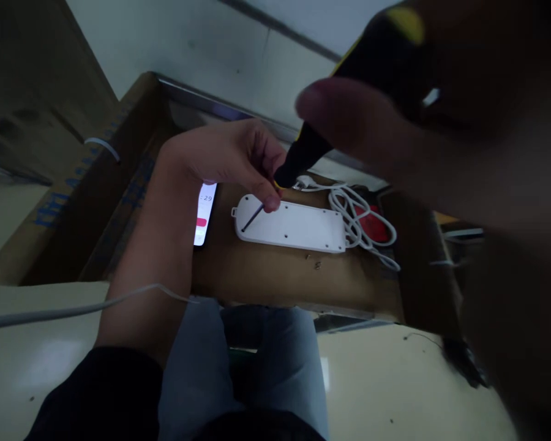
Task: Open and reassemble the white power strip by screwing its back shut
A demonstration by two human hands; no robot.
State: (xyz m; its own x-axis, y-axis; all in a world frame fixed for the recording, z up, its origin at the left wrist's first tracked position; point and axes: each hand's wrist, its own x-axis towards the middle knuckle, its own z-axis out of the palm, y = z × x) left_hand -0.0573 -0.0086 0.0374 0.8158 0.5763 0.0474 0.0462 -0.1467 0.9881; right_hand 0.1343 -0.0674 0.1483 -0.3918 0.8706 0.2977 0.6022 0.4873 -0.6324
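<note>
A white power strip (298,228) lies with its screw-holed underside up, its white cord (349,208) bunched at the right end. My right hand (376,135), large and blurred close to the camera, is wrapped around the black and yellow handle of a screwdriver (305,150). The thin shaft slants down to a hole near the strip's left end. With thumb and fingers closed, my left hand (232,156) pinches the screwdriver where shaft meets handle, just above the strip. Several small screws (317,265) rest on the cardboard in front of the strip.
A lit phone (205,214) lies left of the strip, partly behind my left wrist. Something red (371,223) sits under the cord. Cardboard walls (68,190) border the work surface, with a white zip tie (102,147) through the left one. A pale cable (73,312) crosses at lower left.
</note>
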